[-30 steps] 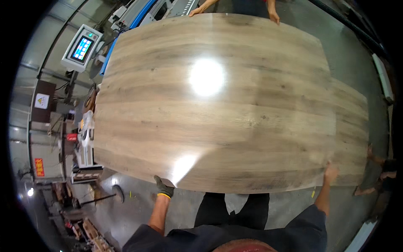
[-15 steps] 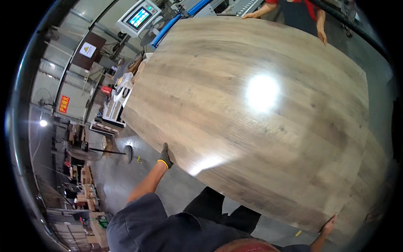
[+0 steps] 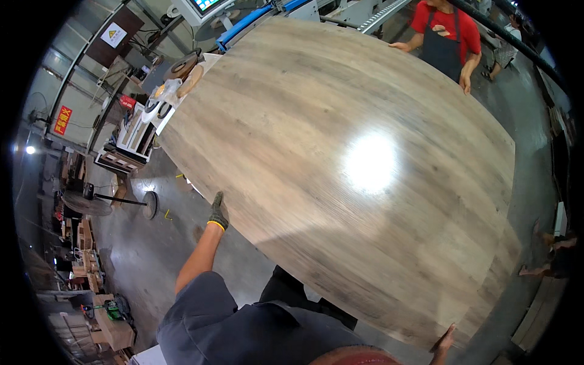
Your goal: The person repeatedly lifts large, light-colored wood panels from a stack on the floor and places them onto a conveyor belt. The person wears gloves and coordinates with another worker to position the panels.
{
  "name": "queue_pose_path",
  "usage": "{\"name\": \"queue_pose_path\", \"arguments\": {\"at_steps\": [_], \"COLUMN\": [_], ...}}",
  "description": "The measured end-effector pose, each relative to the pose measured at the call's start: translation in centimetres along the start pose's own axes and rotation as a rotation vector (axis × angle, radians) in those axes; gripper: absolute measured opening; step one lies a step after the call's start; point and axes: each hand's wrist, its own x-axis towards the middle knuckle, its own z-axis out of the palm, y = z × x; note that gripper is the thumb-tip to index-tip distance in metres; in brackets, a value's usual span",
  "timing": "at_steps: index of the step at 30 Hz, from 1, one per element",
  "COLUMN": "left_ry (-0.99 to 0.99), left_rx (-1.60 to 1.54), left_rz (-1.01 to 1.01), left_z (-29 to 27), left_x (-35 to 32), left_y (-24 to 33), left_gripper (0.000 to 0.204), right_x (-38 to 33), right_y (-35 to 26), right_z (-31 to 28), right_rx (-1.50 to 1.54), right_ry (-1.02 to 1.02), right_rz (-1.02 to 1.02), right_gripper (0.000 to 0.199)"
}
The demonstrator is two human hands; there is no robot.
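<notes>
A large brown wood-grain panel [image 3: 304, 140] spreads across most of the view, with a bright light reflection on its top. My left hand [image 3: 218, 213], in a dark glove with a yellow cuff, is closed on its near edge, toward the left. Bare, my right hand [image 3: 446, 337] grips the same near edge at the lower right. The fingers of both hands are partly hidden beneath the panel. On the far side a co-worker [image 3: 442, 45] in a red shirt and dark apron has both hands at the far edge.
A machine with a blue rail [image 3: 246, 29] and a control screen [image 3: 205, 5] stands beyond the far left edge. Left of the panel are a cluttered bench [image 3: 137, 131] and a fan on a round-based stand [image 3: 150, 205]. Other people [image 3: 550, 252] are at the right.
The surroundings and panel have shifted leftward in view, bringing more of the co-worker and the right-hand floor into sight. Both my hands keep their hold on the near edge.
</notes>
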Motion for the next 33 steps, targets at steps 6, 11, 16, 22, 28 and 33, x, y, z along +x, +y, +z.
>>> {"name": "queue_pose_path", "arguments": {"at_steps": [6, 11, 16, 22, 28, 33], "left_ry": [-0.123, -0.046, 0.091, -0.05, -0.001, 0.02], "left_rx": [-0.331, -0.213, -0.057, -0.138, -0.091, -0.108], "left_rz": [-0.194, -0.263, -0.3, -0.268, -0.386, -0.375], "left_z": [2.6, 1.3, 1.4, -6.5, -1.6, -1.8], "left_x": [-6.7, -6.9, -6.5, 0.0, -0.8, -1.9], "left_y": [-0.2, 1.7, 3.9, 4.9, 7.1, 8.2], "left_gripper": [0.062, 0.06, 0.06, 0.056, 0.055, 0.056], "right_x": [-11.9, -14.1, -15.4, -15.2, -15.4, -14.7], "right_y": [-5.3, -4.6, -4.9, -6.3, -7.3, -9.1], "right_z": [0.2, 0.2, -0.1, -0.2, -0.1, 1.3], "right_rx": [-0.043, -0.029, -0.025, -0.026, -0.024, -0.04], "right_ry": [-0.392, -0.473, -0.465, -0.469, -0.448, -0.468], "right_rz": [-0.084, -0.014, 0.021, 0.037, 0.079, 0.098], "right_gripper": [0.084, 0.086, 0.086, 0.086, 0.087, 0.087]}}
